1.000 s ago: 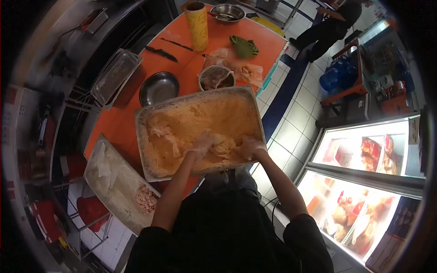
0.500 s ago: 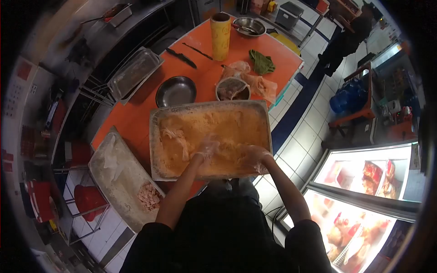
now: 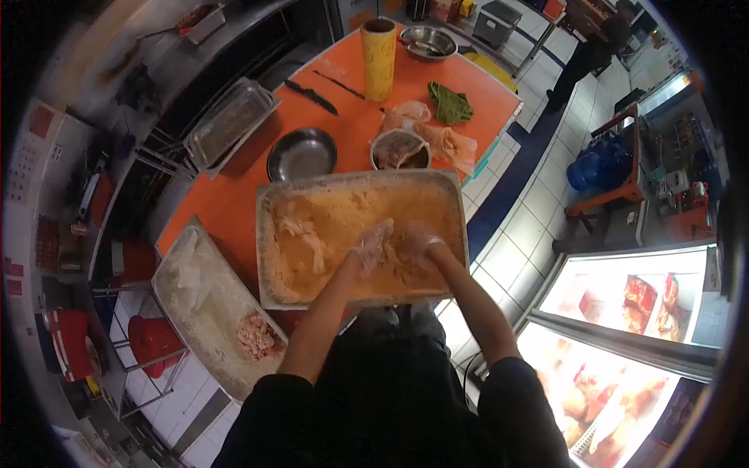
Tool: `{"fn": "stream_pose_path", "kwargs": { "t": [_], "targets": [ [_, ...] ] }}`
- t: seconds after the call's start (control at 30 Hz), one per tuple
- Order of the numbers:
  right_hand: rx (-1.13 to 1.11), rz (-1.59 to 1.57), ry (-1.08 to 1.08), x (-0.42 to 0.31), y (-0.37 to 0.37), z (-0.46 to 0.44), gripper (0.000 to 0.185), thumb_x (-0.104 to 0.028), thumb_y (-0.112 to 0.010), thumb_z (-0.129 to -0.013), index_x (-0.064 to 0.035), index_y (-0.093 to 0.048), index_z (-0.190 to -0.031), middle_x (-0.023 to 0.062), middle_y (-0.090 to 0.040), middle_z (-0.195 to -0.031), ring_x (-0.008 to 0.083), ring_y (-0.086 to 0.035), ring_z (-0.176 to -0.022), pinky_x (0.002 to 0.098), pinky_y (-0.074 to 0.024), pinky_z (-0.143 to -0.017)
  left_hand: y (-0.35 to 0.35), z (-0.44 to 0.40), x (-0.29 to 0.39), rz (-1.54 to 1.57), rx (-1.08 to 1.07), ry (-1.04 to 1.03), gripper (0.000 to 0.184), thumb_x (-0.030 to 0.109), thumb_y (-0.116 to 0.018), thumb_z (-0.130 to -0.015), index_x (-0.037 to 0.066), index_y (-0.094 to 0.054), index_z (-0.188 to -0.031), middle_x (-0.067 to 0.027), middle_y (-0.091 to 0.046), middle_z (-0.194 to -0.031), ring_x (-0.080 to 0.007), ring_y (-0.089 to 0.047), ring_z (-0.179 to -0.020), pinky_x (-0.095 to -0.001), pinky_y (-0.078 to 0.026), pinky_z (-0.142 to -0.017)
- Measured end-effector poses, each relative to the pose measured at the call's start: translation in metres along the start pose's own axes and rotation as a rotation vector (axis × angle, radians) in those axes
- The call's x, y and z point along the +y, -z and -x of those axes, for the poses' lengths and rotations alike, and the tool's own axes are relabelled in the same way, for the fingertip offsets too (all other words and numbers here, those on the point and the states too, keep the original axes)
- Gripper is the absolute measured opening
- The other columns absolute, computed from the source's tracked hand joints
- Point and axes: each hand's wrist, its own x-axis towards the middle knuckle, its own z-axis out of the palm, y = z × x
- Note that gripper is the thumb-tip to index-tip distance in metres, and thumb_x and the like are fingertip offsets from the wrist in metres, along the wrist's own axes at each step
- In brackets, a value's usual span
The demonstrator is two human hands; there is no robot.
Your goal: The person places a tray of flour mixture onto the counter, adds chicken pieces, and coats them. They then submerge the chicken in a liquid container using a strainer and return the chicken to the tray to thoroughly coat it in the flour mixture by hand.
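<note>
A metal tray (image 3: 269, 282) holds a layer of orange-brown powder. Both my hands wear clear plastic gloves and are down in it, close together right of the middle. My left hand (image 3: 374, 246) has its fingers stretched out, pointing away from me. My right hand (image 3: 420, 240) faces it, its fingers lowered to the powder and partly blurred. Between them lies a powder-coated lump (image 3: 392, 253), whose kind I cannot make out. A pale strip of raw meat (image 3: 309, 242) lies in the tray's left part, apart from my hands.
A second tray (image 3: 207, 312) at left holds chopped meat (image 3: 256, 337). On the orange table (image 3: 328, 66) are a black bowl (image 3: 302, 154), a bowl of meat (image 3: 400, 150), a knife (image 3: 311, 97), a plastic-wrap roll (image 3: 378, 66) and a green cloth (image 3: 450, 104). Lit display case (image 3: 624, 312) at right.
My hands have come closer together; the right moved left and the left moved slightly right. The lump now shows between them. The person in the background has shifted slightly.
</note>
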Motion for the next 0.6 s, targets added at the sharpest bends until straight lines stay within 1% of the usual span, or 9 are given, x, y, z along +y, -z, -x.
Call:
{"fn": "stream_pose_path", "kwargs": {
  "t": [0.07, 0.17, 0.2, 0.23, 0.27, 0.37, 0.4, 0.5, 0.6],
  "targets": [
    [-0.205, -0.109, -0.038, -0.007, 0.015, 0.034, 0.047, -0.034, -0.063, -0.082, -0.0012, -0.064, -0.115, 0.024, -0.063, -0.119, 0.0297, -0.063, -0.11, 0.0448, -0.0478, -0.094, 0.006, 0.026, 0.003, -0.512, -0.193, -0.095, 0.08, 0.06, -0.058, -0.089, 0.009, -0.04, -0.148, -0.0178, -0.036, -0.152, -0.0277, -0.047, -0.125, -0.0407, -0.036, -0.106],
    [-0.056, -0.167, 0.174, 0.008, -0.002, 0.064, 0.055, -0.039, -0.062, -0.083, -0.0019, -0.058, -0.123, 0.0248, -0.063, -0.119, 0.0303, -0.062, -0.112, 0.0438, -0.0477, -0.095, 0.023, 0.026, -0.007, -0.752, -0.243, -0.107, 0.074, 0.055, -0.054, -0.094, 0.013, -0.033, -0.151, -0.0158, -0.035, -0.153, -0.0296, -0.04, -0.135, -0.0455, -0.042, -0.104],
    [-0.04, -0.152, -0.013, 0.003, 0.0, 0.078, 0.064, -0.04, -0.062, -0.084, 0.0017, -0.05, -0.13, 0.0261, -0.062, -0.121, 0.0341, -0.061, -0.114, 0.0434, -0.0471, -0.097, 0.026, 0.026, -0.014, -0.833, -0.26, -0.112, 0.072, 0.054, -0.053, -0.096, 0.014, -0.03, -0.152, -0.0151, -0.034, -0.154, -0.0302, -0.038, -0.138, -0.0471, -0.044, -0.104],
    [-0.018, -0.133, -0.2, -0.001, 0.0, 0.088, 0.073, -0.042, -0.062, -0.084, 0.0053, -0.043, -0.137, 0.0274, -0.061, -0.123, 0.0379, -0.059, -0.116, 0.043, -0.0465, -0.099, 0.026, 0.028, -0.026, -0.78, -0.182, -0.119, 0.079, 0.055, -0.055, -0.093, 0.009, -0.029, -0.152, -0.0179, -0.032, -0.154, -0.03, -0.035, -0.141, -0.0429, -0.037, -0.108],
    [-0.018, -0.135, -0.201, 0.002, -0.028, 0.077, 0.073, -0.042, -0.062, -0.084, 0.0053, -0.043, -0.137, 0.0274, -0.061, -0.123, 0.0379, -0.059, -0.116, 0.043, -0.0465, -0.099, 0.024, 0.027, -0.034, -0.729, -0.105, -0.127, 0.086, 0.056, -0.057, -0.09, 0.004, -0.027, -0.152, -0.0206, -0.031, -0.155, -0.0298, -0.031, -0.143, -0.0387, -0.031, -0.113],
    [0.045, -0.122, -0.293, 0.009, -0.108, 0.019, 0.084, -0.045, -0.07, -0.078, -0.001, -0.038, -0.142, 0.0276, -0.058, -0.125, 0.0399, -0.056, -0.119, 0.0423, -0.0425, -0.103, 0.002, -0.002, -0.038, -0.868, -0.066, -0.154, 0.089, 0.054, -0.056, -0.092, 0.001, -0.018, -0.153, -0.0196, -0.022, -0.159, -0.0297, -0.026, -0.145, -0.0394, -0.029, -0.114],
    [0.052, -0.187, -0.185, 0.008, -0.108, 0.007, 0.087, -0.044, -0.07, -0.078, 0.0009, -0.035, -0.144, 0.0284, -0.057, -0.127, 0.0416, -0.055, -0.12, 0.0429, -0.0421, -0.104, 0.003, -0.017, -0.041, -0.873, -0.071, -0.149, 0.089, 0.054, -0.056, -0.092, 0.001, -0.018, -0.153, -0.0196, -0.022, -0.159, -0.0297, -0.026, -0.145, -0.0394, -0.029, -0.114],
    [0.153, -0.351, -0.089, 0.005, -0.09, -0.001, 0.086, -0.04, -0.07, -0.08, 0.0015, -0.031, -0.145, 0.0286, -0.051, -0.134, 0.0406, -0.052, -0.124, 0.044, -0.0414, -0.105, -0.002, -0.029, -0.044, -0.716, -0.101, -0.155, 0.088, 0.057, -0.052, -0.094, 0.01, -0.012, -0.156, -0.0158, -0.028, -0.156, -0.0319, -0.041, -0.136, -0.0429, -0.041, -0.106],
    [0.269, -0.374, -0.092, -0.001, -0.055, 0.025, 0.079, -0.037, -0.069, -0.083, -0.0018, -0.034, -0.145, 0.0262, -0.047, -0.141, 0.038, -0.052, -0.126, 0.0446, -0.0423, -0.104, -0.004, 0.017, -0.028, -0.032, -0.097, -0.177, 0.085, 0.056, -0.053, -0.094, 0.009, -0.017, -0.155, -0.0159, -0.03, -0.155, -0.0306, -0.045, -0.132, -0.0428, -0.04, -0.107]
  ]
}}
